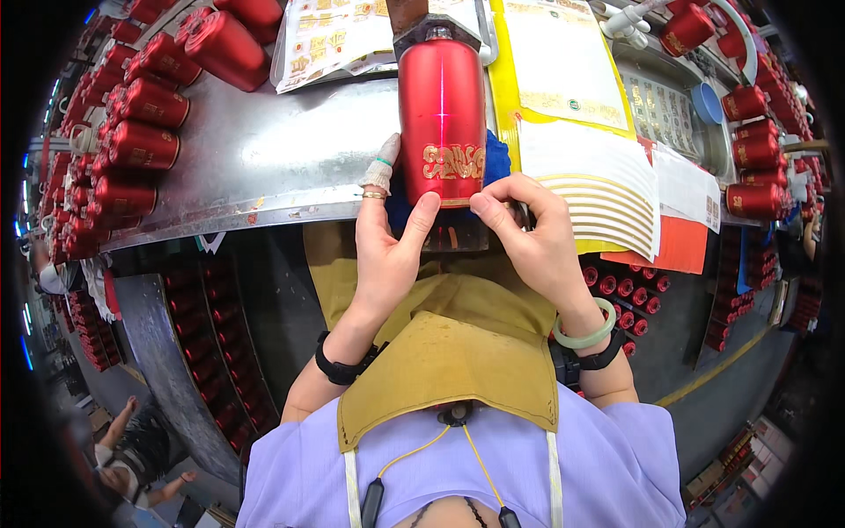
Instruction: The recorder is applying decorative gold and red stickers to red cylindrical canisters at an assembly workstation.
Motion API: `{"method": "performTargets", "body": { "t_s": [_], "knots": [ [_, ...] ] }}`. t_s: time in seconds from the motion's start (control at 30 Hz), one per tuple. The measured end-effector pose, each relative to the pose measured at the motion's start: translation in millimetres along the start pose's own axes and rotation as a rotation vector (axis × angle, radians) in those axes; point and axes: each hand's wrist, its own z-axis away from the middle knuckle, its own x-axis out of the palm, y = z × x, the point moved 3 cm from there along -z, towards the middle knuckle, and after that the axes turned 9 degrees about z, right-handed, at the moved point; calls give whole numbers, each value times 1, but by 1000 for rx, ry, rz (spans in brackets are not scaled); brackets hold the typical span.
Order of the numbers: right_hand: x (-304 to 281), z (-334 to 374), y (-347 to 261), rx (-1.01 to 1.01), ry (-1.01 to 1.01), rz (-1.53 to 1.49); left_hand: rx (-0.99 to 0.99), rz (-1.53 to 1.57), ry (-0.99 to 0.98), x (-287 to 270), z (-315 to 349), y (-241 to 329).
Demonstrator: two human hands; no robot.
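Observation:
A glossy red bottle [441,97] lies in front of me with its narrow neck pointing away, against a dark metal holder [436,26]. Gold ornamental lettering [453,162] sits on its side near the base, and a thin gold band [455,203] runs along the base edge. My left hand [387,233] grips the bottle's lower left, thumb on the base edge; one finger wears a white cover. At the lower right edge, my right hand [528,231] holds the base with its thumb by the gold band and its fingers curled. Blue cloth [498,157] shows behind the bottle.
Sheets of curved gold strips [598,189] lie on a yellow board [506,88] to the right, beside a metal tray [678,114] and blue cup [705,103]. Several red bottles [145,148] crowd the metal table's [264,150] left side. Decal sheets [326,40] lie at the back.

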Motion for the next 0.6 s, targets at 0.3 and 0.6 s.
{"method": "performTargets", "body": {
  "t_s": [0.3,0.6],
  "knots": [
    [0,-1,-1,-7,1,11,48,17,46,-10,5,-6],
    [-2,0,-2,-27,14,21,796,-629,-8,-3,7,6]
  ]
}}
